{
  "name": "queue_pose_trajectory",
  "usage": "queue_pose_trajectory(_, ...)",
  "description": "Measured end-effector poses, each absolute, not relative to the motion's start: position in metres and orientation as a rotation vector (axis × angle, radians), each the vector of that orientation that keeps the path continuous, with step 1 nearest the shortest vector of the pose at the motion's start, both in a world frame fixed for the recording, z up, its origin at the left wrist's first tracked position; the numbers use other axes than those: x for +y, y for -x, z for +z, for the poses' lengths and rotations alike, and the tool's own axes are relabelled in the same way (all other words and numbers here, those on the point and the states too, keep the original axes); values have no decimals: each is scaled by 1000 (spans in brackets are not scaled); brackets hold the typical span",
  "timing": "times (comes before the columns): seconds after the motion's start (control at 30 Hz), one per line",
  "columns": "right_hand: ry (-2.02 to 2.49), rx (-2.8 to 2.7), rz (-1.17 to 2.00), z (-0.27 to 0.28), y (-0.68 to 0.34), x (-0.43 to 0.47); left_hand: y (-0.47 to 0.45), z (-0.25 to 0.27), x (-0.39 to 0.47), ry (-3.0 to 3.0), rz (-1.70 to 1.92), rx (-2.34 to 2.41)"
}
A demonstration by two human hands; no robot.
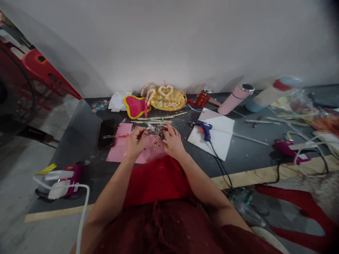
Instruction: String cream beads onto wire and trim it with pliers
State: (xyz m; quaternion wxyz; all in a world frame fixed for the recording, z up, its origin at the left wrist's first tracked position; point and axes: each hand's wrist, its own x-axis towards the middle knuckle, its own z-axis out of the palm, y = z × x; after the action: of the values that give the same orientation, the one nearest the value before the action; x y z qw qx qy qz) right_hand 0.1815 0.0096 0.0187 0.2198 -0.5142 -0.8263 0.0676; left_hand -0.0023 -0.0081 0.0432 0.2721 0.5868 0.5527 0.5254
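Over a pink sheet [113, 153], my left hand [136, 142] is closed in a pinch; what its fingertips hold is too small to make out. Close by on the other side, my right hand [173, 141] has its fingers curled round a small grey metal tool [154, 129], whose exact kind is unclear. The tool spans the gap between both hands. Beneath it lies a heap of small beige pieces [156, 141]. Several thin pale sticks with green marks [153, 122] lie just beyond my fingers.
A blue glue gun [205, 129] rests on a white board [222, 150] at right. Behind stand a yellow basket [182, 102], a red can [203, 97] and a pink bottle [234, 100]. A phone [106, 134] and a purple power strip [72, 180] are left.
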Motion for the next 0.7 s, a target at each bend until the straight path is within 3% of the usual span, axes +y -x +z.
queue_pose_trajectory(0.7, 1436, -2269, 128, 22, -174, 3, -1, 43, -10, -1733, 1335, 1478)
